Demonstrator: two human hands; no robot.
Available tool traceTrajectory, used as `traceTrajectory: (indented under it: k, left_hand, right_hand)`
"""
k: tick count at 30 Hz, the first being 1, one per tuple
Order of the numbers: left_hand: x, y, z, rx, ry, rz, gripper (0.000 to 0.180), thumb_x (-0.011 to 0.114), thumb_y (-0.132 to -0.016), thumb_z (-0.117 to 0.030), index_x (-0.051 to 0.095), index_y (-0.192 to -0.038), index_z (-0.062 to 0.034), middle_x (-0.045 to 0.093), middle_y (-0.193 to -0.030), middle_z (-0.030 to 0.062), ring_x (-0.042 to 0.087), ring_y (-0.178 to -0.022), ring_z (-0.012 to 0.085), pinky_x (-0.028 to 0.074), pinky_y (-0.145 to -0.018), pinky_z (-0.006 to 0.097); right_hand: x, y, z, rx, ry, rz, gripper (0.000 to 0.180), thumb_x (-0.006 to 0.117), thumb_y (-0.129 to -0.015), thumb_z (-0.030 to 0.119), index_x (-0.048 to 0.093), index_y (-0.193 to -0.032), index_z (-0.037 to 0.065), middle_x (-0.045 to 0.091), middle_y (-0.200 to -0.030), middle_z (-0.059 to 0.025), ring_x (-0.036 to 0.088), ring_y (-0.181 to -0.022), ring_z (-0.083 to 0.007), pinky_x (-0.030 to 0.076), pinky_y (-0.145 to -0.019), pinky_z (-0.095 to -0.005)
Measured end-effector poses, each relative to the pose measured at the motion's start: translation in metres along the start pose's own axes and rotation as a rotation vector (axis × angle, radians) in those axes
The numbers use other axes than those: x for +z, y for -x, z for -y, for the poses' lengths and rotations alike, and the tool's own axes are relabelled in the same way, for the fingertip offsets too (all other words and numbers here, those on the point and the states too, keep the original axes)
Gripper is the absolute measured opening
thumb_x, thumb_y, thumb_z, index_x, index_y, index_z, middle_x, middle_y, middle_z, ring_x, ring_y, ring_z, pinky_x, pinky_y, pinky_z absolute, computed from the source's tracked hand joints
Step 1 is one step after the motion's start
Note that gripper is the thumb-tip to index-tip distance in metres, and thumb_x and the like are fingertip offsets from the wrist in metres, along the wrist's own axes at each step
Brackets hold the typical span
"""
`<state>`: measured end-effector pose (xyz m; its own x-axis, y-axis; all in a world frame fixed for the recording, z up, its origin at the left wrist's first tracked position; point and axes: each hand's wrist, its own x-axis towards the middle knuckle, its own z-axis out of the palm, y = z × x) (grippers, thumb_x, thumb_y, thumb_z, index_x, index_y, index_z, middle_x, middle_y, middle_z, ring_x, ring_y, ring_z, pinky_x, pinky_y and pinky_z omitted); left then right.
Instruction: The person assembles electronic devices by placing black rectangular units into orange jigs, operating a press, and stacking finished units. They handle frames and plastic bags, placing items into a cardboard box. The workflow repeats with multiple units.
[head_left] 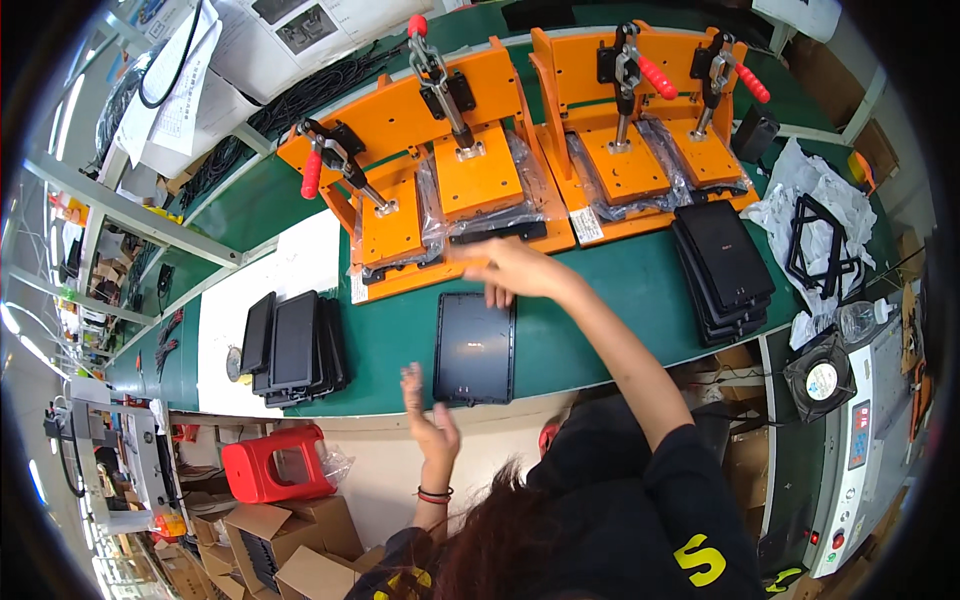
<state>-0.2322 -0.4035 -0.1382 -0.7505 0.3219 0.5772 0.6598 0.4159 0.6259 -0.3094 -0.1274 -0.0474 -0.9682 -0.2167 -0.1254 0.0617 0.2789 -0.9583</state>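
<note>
In front of me on the green bench lies a black rectangular plastic shell (474,348), its raised rim facing up. My right hand (512,270) is over its far edge, fingers stretched apart and somewhat blurred, with nothing seen in them. Just beyond that hand stands an orange clamping fixture (480,185) with two toggle clamps and red handles; plastic film and dark parts lie under its pressing plates. By the shell's near left corner, my left hand (432,430) is raised with spread fingers and holds nothing.
A second orange fixture (625,172) stands to the right. Stacks of black panels sit left (295,340) and right (728,255). Black frames (822,245) rest on crumpled plastic at far right, near a fan (820,378). A red stool (275,465) and cardboard boxes (300,535) are below the bench.
</note>
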Motion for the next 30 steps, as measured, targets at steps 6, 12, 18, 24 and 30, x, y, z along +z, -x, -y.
traceTrajectory:
  k: [6,12,18,24,30]
  left_hand:
    - [-0.025,-0.020,0.028,-0.297,0.206,-0.200,0.038,0.025,-0.100,-0.015,0.022,-0.132,0.0053,0.041,-0.136,0.0277,0.035,-0.132,0.0351,0.025,-0.111,0.044]
    - [-0.017,-0.025,0.028,-0.332,0.245,-0.280,0.035,0.026,-0.100,-0.015,0.028,-0.127,0.0065,0.052,-0.126,0.0255,0.044,-0.126,0.0362,0.029,-0.109,0.044]
    - [-0.017,-0.022,0.021,-0.313,-0.019,-0.242,0.031,0.028,-0.098,-0.013,0.034,-0.122,0.0071,0.059,-0.120,0.0216,0.050,-0.121,0.0339,0.033,-0.104,0.042]
    - [-0.019,-0.030,0.018,-0.351,-0.031,-0.268,0.030,0.030,-0.097,-0.010,0.035,-0.121,0.0075,0.060,-0.118,0.0212,0.053,-0.118,0.0337,0.034,-0.104,0.041]
    - [-0.009,-0.030,0.016,-0.369,0.101,-0.337,0.030,0.031,-0.098,-0.011,0.035,-0.121,0.0064,0.060,-0.117,0.0206,0.051,-0.119,0.0328,0.032,-0.105,0.041]
  right_hand:
    - [-0.104,-0.050,0.137,-0.781,0.127,-1.072,0.037,0.052,-0.094,0.034,0.054,-0.116,0.005,0.063,-0.104,-0.0144,0.058,-0.105,-0.0270,0.045,-0.089,-0.0438]
    - [-0.165,-0.095,0.188,-0.606,-0.445,-0.556,0.079,0.026,-0.095,0.061,0.020,-0.142,-0.002,0.063,-0.086,-0.0185,0.064,-0.075,-0.0244,0.053,-0.068,-0.0367]
    - [-0.094,-0.078,0.210,-0.466,1.077,-0.728,0.062,0.032,-0.099,0.039,0.016,-0.146,0.000,0.016,-0.147,-0.0295,0.025,-0.137,-0.0349,0.023,-0.111,-0.0498]
    - [-0.077,-0.082,0.158,-0.371,1.315,-0.547,0.069,0.043,-0.096,0.035,0.010,-0.148,0.004,0.012,-0.152,-0.0216,0.002,-0.141,-0.0408,0.003,-0.113,-0.0538]
    - [-0.051,-0.064,0.119,-0.640,1.261,-0.834,0.057,0.047,-0.093,0.032,0.032,-0.142,0.007,0.035,-0.143,-0.0217,0.015,-0.140,-0.0396,0.012,-0.110,-0.0607]
